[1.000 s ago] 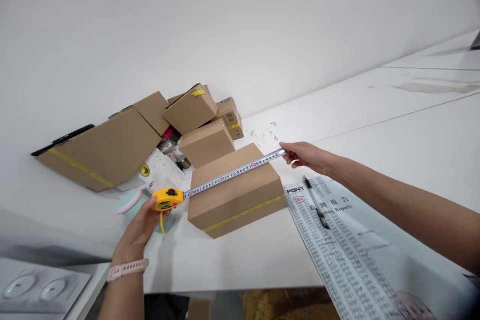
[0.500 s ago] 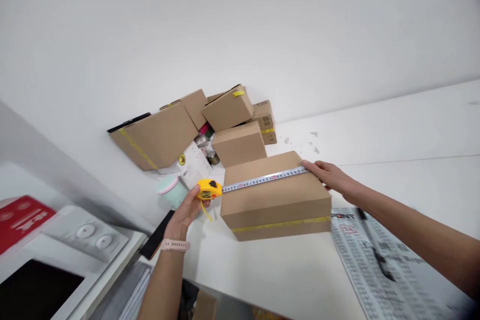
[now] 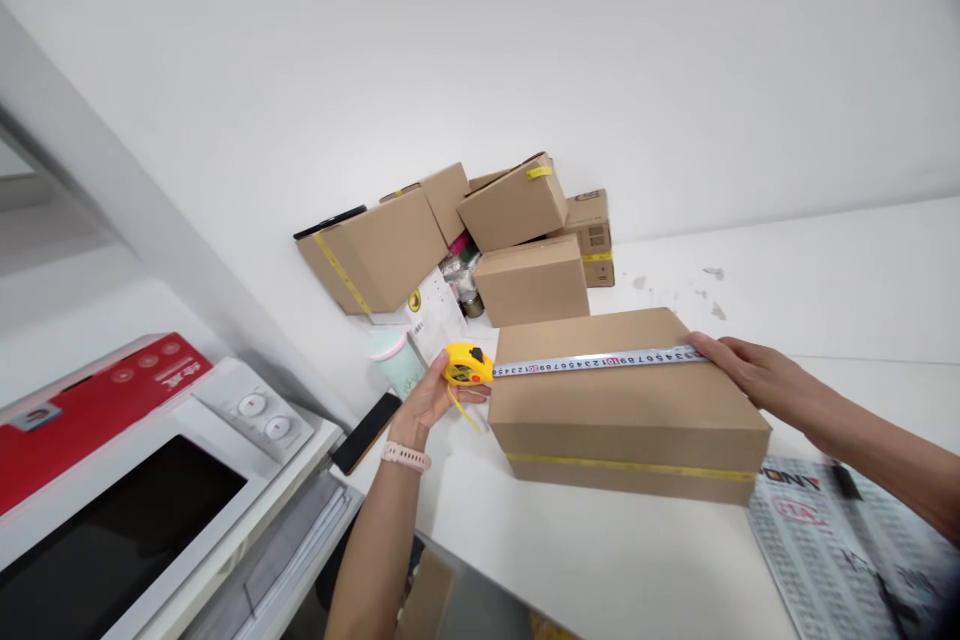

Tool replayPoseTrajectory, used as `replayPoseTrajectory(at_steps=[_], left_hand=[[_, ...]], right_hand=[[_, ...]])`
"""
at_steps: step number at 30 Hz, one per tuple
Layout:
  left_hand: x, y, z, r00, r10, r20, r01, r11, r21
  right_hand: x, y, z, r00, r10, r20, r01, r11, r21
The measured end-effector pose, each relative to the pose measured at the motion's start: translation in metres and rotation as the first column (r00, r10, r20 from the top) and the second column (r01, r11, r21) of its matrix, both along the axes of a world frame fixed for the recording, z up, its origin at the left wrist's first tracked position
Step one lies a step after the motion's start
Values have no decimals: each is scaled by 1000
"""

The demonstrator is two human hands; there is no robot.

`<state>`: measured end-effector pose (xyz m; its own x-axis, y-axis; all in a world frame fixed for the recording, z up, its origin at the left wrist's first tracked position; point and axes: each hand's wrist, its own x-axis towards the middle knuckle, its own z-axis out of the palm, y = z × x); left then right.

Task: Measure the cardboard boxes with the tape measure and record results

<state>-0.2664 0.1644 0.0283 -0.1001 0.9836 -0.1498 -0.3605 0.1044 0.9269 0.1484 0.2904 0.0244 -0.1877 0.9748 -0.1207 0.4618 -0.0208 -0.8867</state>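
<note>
Here's the white counter, and up front sits a long brown carton, its yellow-banded side facing the person. The left grip curls around the yellow tape measure just at the carton's left edge. The right grip pinches the blade's end by the right edge, the undersides of those fingers hidden. And between them, the silver blade lies straight across the top! For a good result, I'd say keep it taut, hold the end flush with the edge, match its line to the long side and read it from straight above.

On to the room. The microwave stands well off to the left, but its shelf comes near that left forearm. A rear carton crowds in just behind, so there's little slack backward. The counter's near edge leaves a strip of surface in front, and the broadest stretch runs right, toward the wall. Under the right forearm, a printed sheet sits just beside the carton. The mint cup is the one to watch, close behind the left grip, and the yellow strap dangles below the case.
</note>
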Motion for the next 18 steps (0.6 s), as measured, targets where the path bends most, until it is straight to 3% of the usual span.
replayPoseTrajectory(at_steps=[2, 12, 18], left_hand=[[-2, 2, 0, 1000, 6, 9, -6, 1000, 0], [-3, 26, 9, 994, 105, 37, -106, 994, 12], [1, 30, 11, 987, 137, 78, -140, 990, 28]], right_hand=[[1, 1, 1, 999, 29, -31, -31, 995, -91], [-4, -2, 3, 999, 42, -22, -44, 995, -88], [-6, 0, 1, 998, 68, -11, -68, 996, -65]])
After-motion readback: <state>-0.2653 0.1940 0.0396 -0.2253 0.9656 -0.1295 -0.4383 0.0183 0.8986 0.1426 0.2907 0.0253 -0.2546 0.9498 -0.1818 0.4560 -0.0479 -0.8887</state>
